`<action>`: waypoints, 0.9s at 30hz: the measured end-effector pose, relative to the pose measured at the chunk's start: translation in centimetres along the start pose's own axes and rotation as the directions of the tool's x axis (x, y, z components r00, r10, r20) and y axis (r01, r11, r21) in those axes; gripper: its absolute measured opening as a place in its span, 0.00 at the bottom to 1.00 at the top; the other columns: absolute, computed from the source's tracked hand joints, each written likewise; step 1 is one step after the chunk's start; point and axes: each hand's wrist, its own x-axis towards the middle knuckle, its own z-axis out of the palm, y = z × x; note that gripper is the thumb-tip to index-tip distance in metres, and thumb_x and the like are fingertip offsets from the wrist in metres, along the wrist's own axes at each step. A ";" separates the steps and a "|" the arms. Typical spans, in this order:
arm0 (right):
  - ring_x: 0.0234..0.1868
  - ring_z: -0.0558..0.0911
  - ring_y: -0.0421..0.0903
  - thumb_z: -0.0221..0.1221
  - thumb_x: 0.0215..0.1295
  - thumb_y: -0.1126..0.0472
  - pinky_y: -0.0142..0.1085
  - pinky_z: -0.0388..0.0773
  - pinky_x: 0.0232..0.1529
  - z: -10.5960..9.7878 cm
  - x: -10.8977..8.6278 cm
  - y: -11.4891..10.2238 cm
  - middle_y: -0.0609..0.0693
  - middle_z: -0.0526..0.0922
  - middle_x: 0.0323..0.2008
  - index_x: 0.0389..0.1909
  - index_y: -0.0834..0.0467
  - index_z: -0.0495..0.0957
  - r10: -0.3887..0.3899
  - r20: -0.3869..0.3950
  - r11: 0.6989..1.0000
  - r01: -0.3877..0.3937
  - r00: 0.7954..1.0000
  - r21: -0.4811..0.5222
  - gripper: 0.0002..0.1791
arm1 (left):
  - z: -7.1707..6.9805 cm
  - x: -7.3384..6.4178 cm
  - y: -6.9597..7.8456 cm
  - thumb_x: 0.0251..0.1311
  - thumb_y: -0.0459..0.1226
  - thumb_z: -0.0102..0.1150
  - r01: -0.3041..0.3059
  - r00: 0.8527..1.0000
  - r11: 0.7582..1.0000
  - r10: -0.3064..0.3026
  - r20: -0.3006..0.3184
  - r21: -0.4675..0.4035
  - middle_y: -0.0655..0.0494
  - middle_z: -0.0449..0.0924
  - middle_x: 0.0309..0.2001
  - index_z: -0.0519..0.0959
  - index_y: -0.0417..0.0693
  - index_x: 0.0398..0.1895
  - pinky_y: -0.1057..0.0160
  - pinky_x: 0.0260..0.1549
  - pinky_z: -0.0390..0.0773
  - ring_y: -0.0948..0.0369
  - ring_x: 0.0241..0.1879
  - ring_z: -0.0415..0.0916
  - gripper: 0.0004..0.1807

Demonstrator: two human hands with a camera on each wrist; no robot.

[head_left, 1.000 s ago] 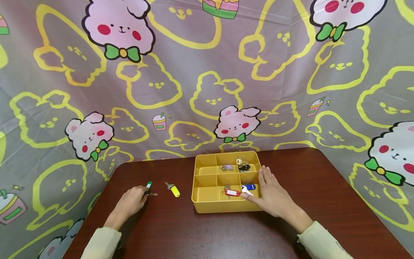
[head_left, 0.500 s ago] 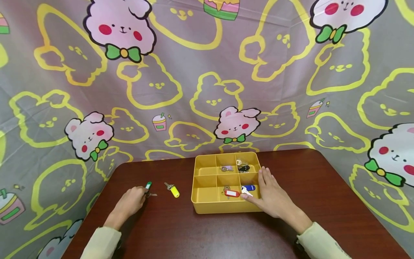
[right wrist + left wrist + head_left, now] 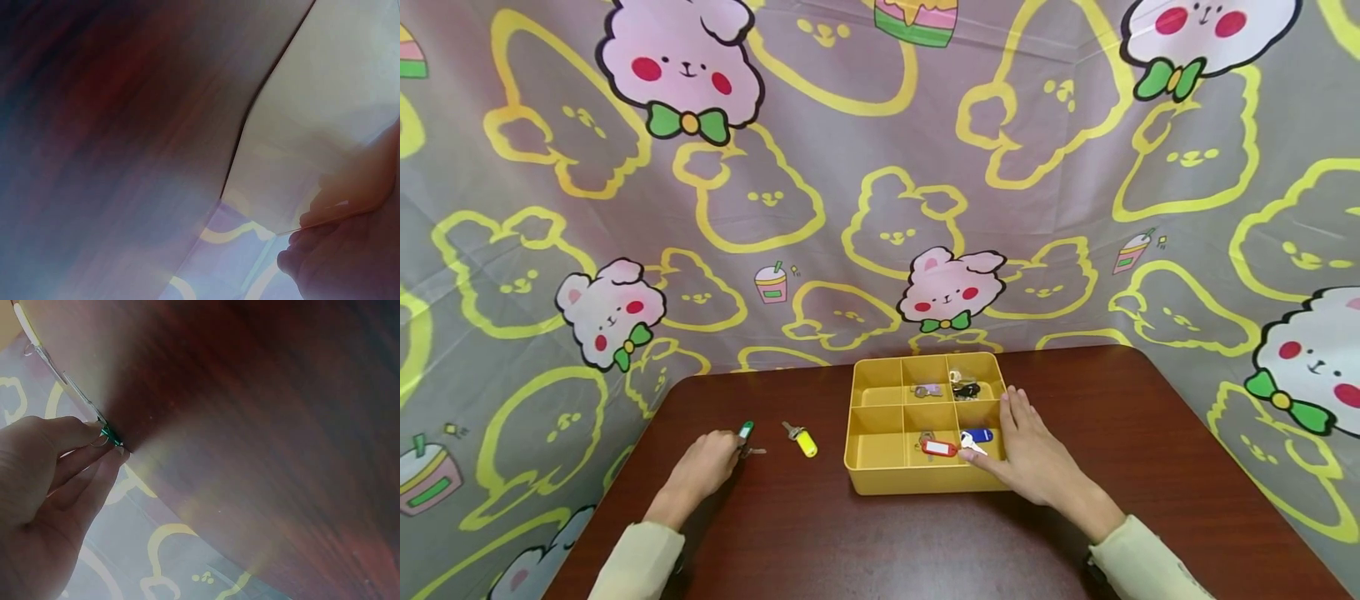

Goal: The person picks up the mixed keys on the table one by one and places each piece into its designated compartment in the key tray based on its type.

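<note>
My left hand (image 3: 702, 468) is at the left of the table, its thumb and fingers pinching a key tag (image 3: 746, 429) with a green end. A key (image 3: 756, 452) sticks out beside the fingertips. In the left wrist view the green tag (image 3: 111, 434) sits between thumb and fingers, low over the wood. My right hand (image 3: 1043, 457) rests along the right side of a yellow divided box (image 3: 917, 481), fingers straight, thumb over the front right corner. Inside the front compartments are a red key tag (image 3: 938, 448) and a blue key tag (image 3: 979, 434) with keys.
A yellow key tag (image 3: 807, 443) with a key lies between my left hand and the box. The back compartments hold a purple tag (image 3: 930, 389) and a small black item (image 3: 967, 389). Behind the brown table (image 3: 820, 542) hangs a patterned cloth (image 3: 842, 192).
The head view has shifted very slightly. Both hands, the green key tag and the box stay essentially where they were.
</note>
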 end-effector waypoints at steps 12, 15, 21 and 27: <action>0.84 0.50 0.70 0.53 0.66 0.20 0.61 0.56 0.82 -0.1 0.0 0.0 0.74 0.48 0.82 0.79 0.76 0.51 -0.003 -0.001 1.000 0.003 1.000 -0.003 0.67 | -0.3 0.0 0.1 0.62 0.28 0.71 0.010 1.000 1.000 -0.010 0.010 -0.021 0.57 0.82 0.23 0.84 0.47 0.23 0.62 0.19 0.75 0.63 0.23 0.78 0.11; 0.84 0.50 0.70 0.53 0.66 0.21 0.61 0.56 0.82 -0.1 0.0 0.0 0.74 0.48 0.82 0.79 0.77 0.51 -0.008 -0.004 1.000 0.008 1.000 -0.004 0.67 | -0.3 0.1 0.0 0.62 0.28 0.71 0.017 1.000 0.999 -0.016 0.012 -0.030 0.57 0.82 0.23 0.83 0.48 0.22 0.63 0.20 0.74 0.64 0.23 0.77 0.12; 0.84 0.50 0.70 0.53 0.66 0.21 0.61 0.56 0.82 -0.1 0.0 0.0 0.74 0.49 0.82 0.79 0.76 0.52 -0.006 -0.007 1.000 0.006 1.000 -0.004 0.67 | -0.5 0.1 0.0 0.62 0.28 0.70 -0.001 1.000 1.000 0.001 -0.009 -0.010 0.58 0.81 0.22 0.82 0.48 0.21 0.62 0.19 0.74 0.63 0.21 0.76 0.13; 0.84 0.51 0.70 0.52 0.66 0.21 0.61 0.58 0.81 -0.1 -0.1 -0.1 0.74 0.49 0.82 0.79 0.76 0.51 -0.001 -0.004 1.000 0.001 1.000 0.001 0.67 | -1.0 -0.2 0.2 0.62 0.29 0.70 -0.003 1.000 1.000 0.003 -0.009 -0.013 0.58 0.81 0.22 0.82 0.49 0.22 0.63 0.19 0.72 0.64 0.21 0.74 0.12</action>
